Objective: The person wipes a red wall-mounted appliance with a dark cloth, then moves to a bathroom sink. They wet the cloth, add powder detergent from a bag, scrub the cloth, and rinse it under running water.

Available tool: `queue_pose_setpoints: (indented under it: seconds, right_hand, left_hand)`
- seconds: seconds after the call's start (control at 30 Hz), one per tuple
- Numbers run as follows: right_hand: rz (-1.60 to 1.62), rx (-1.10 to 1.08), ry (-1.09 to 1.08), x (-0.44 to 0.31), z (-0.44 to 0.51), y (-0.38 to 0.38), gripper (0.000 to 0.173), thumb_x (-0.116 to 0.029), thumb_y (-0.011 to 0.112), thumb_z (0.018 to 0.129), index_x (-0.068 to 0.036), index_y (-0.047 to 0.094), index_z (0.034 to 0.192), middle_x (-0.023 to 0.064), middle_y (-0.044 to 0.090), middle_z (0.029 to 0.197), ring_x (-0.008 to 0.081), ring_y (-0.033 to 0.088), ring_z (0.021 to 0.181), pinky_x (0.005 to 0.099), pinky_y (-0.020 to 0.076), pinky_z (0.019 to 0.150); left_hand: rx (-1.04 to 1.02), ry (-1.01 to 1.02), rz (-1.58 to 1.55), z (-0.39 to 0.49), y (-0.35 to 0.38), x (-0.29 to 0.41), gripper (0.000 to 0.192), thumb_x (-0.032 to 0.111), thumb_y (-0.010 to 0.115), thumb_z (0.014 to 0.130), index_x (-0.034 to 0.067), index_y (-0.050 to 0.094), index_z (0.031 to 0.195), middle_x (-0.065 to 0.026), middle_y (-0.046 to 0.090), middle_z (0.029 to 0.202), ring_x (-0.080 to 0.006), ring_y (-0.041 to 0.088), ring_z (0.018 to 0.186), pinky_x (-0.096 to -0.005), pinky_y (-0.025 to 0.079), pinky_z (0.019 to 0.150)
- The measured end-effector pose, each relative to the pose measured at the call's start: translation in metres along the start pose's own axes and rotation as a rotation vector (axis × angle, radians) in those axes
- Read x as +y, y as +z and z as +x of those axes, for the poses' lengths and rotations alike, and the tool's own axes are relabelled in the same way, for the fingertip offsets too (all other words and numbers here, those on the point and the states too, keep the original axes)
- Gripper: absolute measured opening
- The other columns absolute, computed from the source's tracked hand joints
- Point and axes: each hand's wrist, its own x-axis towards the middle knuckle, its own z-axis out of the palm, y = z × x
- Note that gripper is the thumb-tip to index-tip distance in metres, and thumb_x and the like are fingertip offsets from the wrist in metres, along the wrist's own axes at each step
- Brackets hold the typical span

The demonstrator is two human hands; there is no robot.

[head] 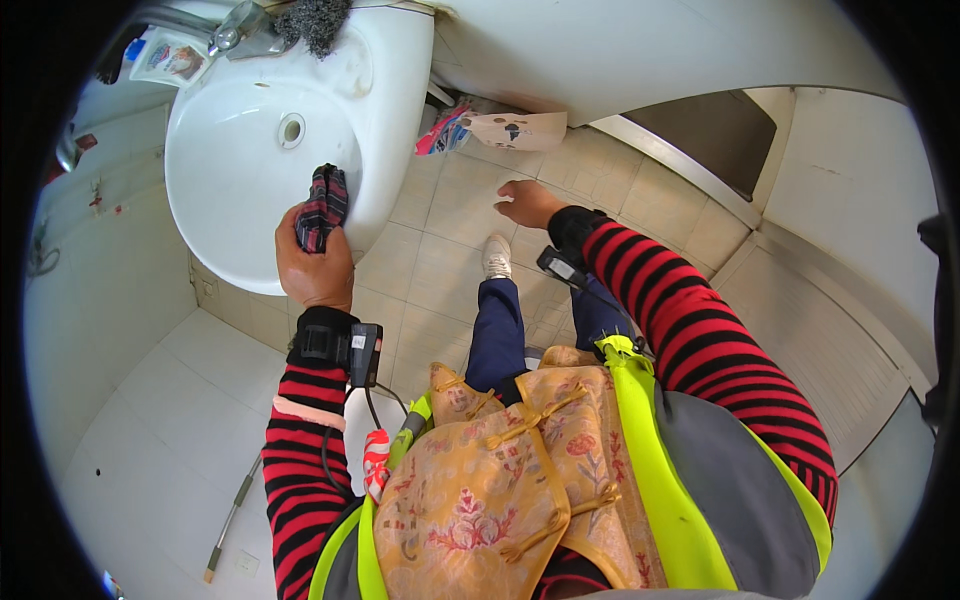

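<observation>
My left hand [318, 271] grips a folded cloth [324, 206] with dark, red and grey stripes. The cloth is over the right front part of a white ceramic washbasin [225, 217], below its drain hole [292, 130]. Off to the right of the basin, my right hand [529, 204] hangs in the air above the tiled floor. Its fingers are curled and partly apart, and no object shows in them.
A chrome faucet [244, 34], a dark scouring pad [319, 22] and a printed pouch [171, 58] are at the basin's back. A paper bag [525, 130] stands on the floor beside a colourful plastic package [444, 135]. A pole [234, 517] shows at lower left.
</observation>
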Motion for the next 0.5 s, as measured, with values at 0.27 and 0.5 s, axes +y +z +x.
queue_pose_setpoints:
  seconds: [0.27,0.5]
  right_hand:
    - [-0.014,-0.077,0.022,0.003,0.013,0.023,0.042,-0.031,0.062,0.078,-0.001,0.062,0.107,0.0205,0.064,0.105,0.0349,0.060,0.102,0.0381,0.0472,0.088]
    - [-0.068,-0.096,0.107,0.037,-0.019,0.018,0.042,-0.031,0.063,0.077,-0.001,0.063,0.107,0.0221,0.064,0.104,0.0356,0.060,0.101,0.0385,0.0477,0.087]
  left_hand:
    - [-0.005,-0.009,-0.039,-0.001,0.003,-0.006,0.039,0.008,0.065,0.067,0.004,0.059,0.105,-0.0122,0.063,0.098,-0.0309,0.061,0.089,-0.0358,0.048,0.082]
    - [0.003,0.014,0.016,-0.001,0.002,-0.004,0.040,0.009,0.066,0.067,0.004,0.059,0.106,-0.0124,0.062,0.098,-0.0314,0.061,0.090,-0.0360,0.048,0.083]
